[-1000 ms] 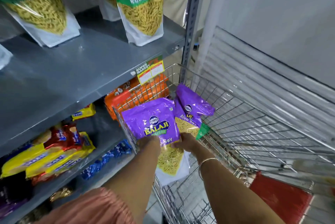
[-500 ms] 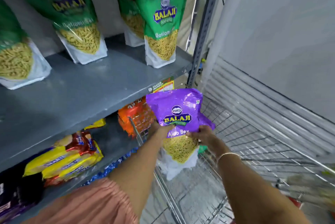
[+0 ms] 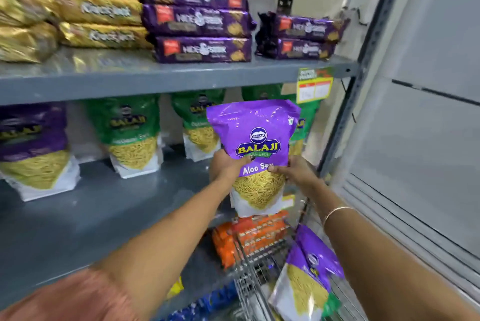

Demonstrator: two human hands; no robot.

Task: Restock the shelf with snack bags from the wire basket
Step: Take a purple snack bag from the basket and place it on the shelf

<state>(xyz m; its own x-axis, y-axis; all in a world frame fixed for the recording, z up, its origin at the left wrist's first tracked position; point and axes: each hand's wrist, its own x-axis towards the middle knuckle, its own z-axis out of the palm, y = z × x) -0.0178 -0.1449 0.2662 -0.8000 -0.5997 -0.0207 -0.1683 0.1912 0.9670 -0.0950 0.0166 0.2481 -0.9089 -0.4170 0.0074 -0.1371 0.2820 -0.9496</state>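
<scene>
I hold a purple Balaji Aloo Sev bag (image 3: 255, 133) upright in front of the right end of the grey middle shelf (image 3: 109, 206). My left hand (image 3: 226, 166) grips its left side and my right hand (image 3: 296, 171) grips its right side, both around the bag's middle. Below, at the bottom right, stands the wire basket (image 3: 253, 281) with another purple Aloo Sev bag (image 3: 309, 276) leaning inside it.
Green Balaji bags (image 3: 132, 136) and one purple bag (image 3: 31, 149) stand along the back of the middle shelf. The upper shelf (image 3: 155, 79) carries gold and purple biscuit packs. Orange packs (image 3: 249, 237) sit on the lower shelf behind the basket. A grey upright post (image 3: 348, 112) bounds the shelf's right side.
Both hands lifted the purple bag up out of the basket to the height of the middle shelf. My view tilted upward, bringing the biscuit shelf into sight.
</scene>
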